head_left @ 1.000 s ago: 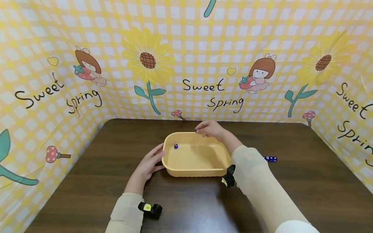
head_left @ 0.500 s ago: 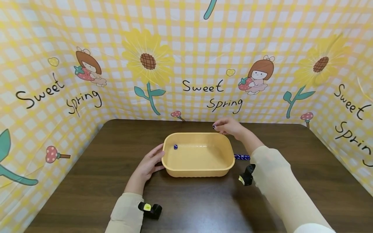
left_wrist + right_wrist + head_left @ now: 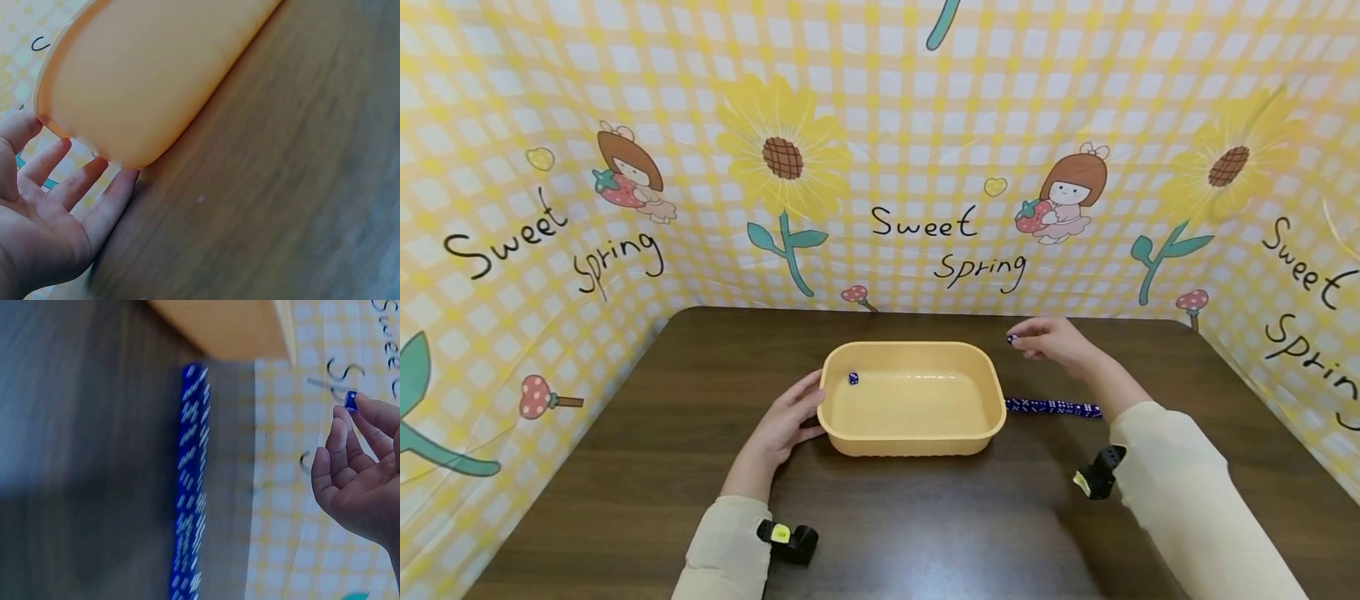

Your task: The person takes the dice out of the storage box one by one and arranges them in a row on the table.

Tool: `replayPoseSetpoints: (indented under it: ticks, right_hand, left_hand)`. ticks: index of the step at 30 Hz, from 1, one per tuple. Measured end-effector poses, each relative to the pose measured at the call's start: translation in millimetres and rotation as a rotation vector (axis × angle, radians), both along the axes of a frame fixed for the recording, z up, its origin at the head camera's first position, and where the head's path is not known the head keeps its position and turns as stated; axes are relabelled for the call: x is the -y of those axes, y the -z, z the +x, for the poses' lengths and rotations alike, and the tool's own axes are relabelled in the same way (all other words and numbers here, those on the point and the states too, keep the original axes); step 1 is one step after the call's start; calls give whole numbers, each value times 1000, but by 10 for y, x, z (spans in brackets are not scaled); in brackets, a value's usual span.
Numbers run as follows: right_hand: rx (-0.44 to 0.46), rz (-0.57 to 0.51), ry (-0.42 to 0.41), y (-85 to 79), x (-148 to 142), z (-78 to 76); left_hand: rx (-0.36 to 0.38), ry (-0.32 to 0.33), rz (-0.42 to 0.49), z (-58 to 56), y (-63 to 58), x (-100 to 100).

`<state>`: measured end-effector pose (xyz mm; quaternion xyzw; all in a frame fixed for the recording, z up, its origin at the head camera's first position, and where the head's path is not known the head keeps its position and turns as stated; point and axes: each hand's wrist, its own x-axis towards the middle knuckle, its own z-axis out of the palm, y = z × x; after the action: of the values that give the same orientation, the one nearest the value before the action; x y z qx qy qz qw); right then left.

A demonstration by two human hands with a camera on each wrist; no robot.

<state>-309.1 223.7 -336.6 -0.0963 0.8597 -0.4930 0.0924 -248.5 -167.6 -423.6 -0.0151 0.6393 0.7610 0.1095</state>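
A pale orange-yellow plastic bin [image 3: 912, 447] stands on the table, with one blue die [image 3: 853, 378] with white dots inside near its left end. My left hand [image 3: 786, 417] rests its spread, fairly straight fingers against the bin's left outer wall; the left wrist view shows the fingertips [image 3: 61, 144] at the wall and rim. Right of the bin and above the table, my right hand [image 3: 1052, 342] pinches another blue die [image 3: 351, 401] between thumb and fingertips. Below that hand, a straight row of blue dice [image 3: 1052, 407] runs rightward from the bin's right side.
The dark wooden table [image 3: 910, 533] ends at the back against a yellow checked cloth [image 3: 910, 150] printed with flowers and figures. This cloth also rises on the left and right. Each wrist carries a black camera mount [image 3: 793, 542].
My right hand has moved right with the die from above the bin's back rim, uncovering more of the dice row. The left hand, the bin and the die inside stay in place.
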Motion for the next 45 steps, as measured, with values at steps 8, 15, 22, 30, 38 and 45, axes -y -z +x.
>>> replayPoseSetpoints:
  ticks: [8, 15, 22, 30, 38, 45]
  right_hand:
    - [1, 26, 22, 175, -541, 208]
    - [9, 37, 57, 321, -886, 367]
    - [53, 12, 113, 466, -1101, 451]
    - [92, -7, 170, 605, -1228, 513]
    - [105, 8, 201, 686, -1282, 557]
    - [76, 29, 197, 709, -1310, 565]
  left_hand:
    - [10, 2, 8, 12, 38, -13]
    - [7, 1, 18, 5, 36, -12]
    - [12, 10, 5, 9, 21, 6]
    - [14, 1, 3, 14, -2, 2]
    - [18, 10, -3, 2, 1, -2]
    - [19, -4, 10, -21, 1, -4]
